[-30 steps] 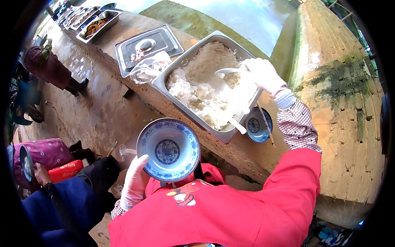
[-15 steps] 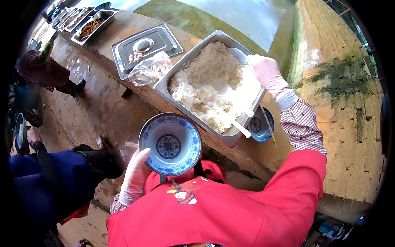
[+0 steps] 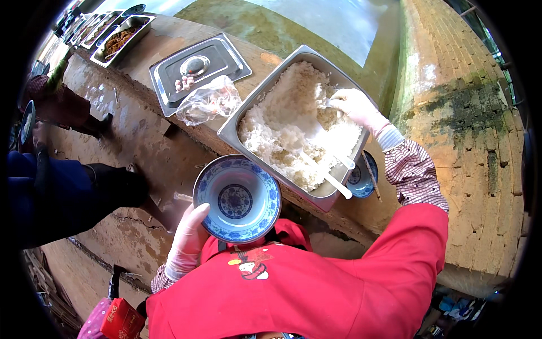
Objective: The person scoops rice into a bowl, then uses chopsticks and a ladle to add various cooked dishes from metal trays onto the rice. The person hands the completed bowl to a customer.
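My left hand (image 3: 189,234), in a thin pale glove, grips the left rim of a blue-and-white patterned bowl (image 3: 235,198). The bowl has nothing in it and is held in front of my red apron, just below the near side of a deep metal pan (image 3: 232,125). Cooked white rice (image 3: 299,85) fills much of the pan. My right hand (image 3: 354,107), gloved too, is closed on a white rice paddle (image 3: 329,104) over the pan's right side; its blade is in the rice, mostly hidden. White utensil handles (image 3: 332,179) lean over the pan's near right edge.
Left of the pan lie a metal lid (image 3: 217,56), small pale pieces on it and a crumpled plastic bag (image 3: 210,101). A second bowl (image 3: 361,175) with chopsticks stands right of the pan. Food trays (image 3: 121,42) line the ledge's far left. People stand at left; a wall (image 3: 463,141) rises right.
My right hand has moved left and down into the rice with the paddle. The bowl stays nearly in place. At left, a person in blue has moved farther away.
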Motion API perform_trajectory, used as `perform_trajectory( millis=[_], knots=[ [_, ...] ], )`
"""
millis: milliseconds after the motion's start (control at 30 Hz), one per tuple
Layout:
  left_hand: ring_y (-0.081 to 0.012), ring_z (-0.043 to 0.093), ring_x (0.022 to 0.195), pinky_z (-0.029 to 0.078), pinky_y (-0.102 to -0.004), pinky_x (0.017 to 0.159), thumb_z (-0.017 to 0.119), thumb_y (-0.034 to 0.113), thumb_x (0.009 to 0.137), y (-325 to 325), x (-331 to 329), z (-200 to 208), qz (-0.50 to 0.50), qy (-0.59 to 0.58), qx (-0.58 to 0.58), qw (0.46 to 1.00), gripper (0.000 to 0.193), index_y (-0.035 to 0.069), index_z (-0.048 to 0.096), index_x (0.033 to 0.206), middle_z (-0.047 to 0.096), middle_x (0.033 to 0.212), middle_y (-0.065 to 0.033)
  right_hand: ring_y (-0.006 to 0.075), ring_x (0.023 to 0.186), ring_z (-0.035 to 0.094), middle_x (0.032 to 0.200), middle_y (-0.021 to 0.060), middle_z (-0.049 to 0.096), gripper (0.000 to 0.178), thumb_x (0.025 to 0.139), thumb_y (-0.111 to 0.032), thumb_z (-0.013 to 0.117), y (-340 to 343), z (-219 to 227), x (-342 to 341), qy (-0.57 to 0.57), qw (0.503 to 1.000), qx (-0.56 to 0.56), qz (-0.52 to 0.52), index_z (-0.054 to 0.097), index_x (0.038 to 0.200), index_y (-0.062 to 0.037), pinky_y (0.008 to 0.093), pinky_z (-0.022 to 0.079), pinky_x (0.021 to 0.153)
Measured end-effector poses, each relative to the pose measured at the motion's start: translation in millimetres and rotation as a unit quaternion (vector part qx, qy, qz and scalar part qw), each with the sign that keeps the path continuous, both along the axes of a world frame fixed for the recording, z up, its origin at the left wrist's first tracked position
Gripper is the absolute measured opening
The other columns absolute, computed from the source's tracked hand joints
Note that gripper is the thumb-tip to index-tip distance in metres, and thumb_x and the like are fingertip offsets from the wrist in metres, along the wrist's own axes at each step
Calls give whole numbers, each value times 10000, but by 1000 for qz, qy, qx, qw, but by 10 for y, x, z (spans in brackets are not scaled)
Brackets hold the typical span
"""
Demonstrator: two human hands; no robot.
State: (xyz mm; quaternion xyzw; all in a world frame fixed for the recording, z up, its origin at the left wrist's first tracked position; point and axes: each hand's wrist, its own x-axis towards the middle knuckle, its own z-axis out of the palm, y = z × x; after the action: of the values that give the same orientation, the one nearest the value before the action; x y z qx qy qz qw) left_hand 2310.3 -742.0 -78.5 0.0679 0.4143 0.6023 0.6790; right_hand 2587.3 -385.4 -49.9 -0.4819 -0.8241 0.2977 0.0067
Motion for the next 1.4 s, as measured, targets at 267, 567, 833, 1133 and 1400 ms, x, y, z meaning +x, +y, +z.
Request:
perform_trajectory(
  millis=[267,567,833,1133,1400],
  knots=[
    [-272,529,1173,420,-404,1007,501,306,934,-292,-568,127,77,-14,32,996,546,-31,400,1352,511,1317,-167,76,571,525,688,22,622,221,872,-188,615,-56,-10,89,92,993,-72,-31,677,991,-13,232,413,556],
    [-247,477,1224,351,-396,1065,434,334,977,557,-353,725,-141,-51,101,984,548,-52,360,1359,477,1340,-168,1,479,372,692,7,594,248,914,-116,600,-635,463,87,277,931,-168,-168,616,1118,23,150,283,448],
    [-198,658,825,541,-302,510,452,410,966,1080,-298,744,-237,-21,92,967,544,-12,410,1307,598,1129,-139,59,606,545,748,30,619,250,902,-72,607,-1453,1044,-93,362,909,-75,-192,608,1111,64,197,454,569],
    [-246,609,1027,525,-373,815,481,369,957,1227,-304,577,-256,-65,67,962,556,-27,388,1336,552,1241,-169,157,749,648,863,102,669,262,808,31,657,-1838,1186,-221,104,936,336,12,640,1067,4,264,494,652],
    [-286,517,1189,394,-415,1027,548,323,899,1074,-544,278,-211,-12,53,976,598,-55,402,1339,507,1316,-189,203,757,644,844,78,630,178,858,-111,576,-603,740,165,-47,880,470,48,596,1024,-50,300,515,648]
  ],
)
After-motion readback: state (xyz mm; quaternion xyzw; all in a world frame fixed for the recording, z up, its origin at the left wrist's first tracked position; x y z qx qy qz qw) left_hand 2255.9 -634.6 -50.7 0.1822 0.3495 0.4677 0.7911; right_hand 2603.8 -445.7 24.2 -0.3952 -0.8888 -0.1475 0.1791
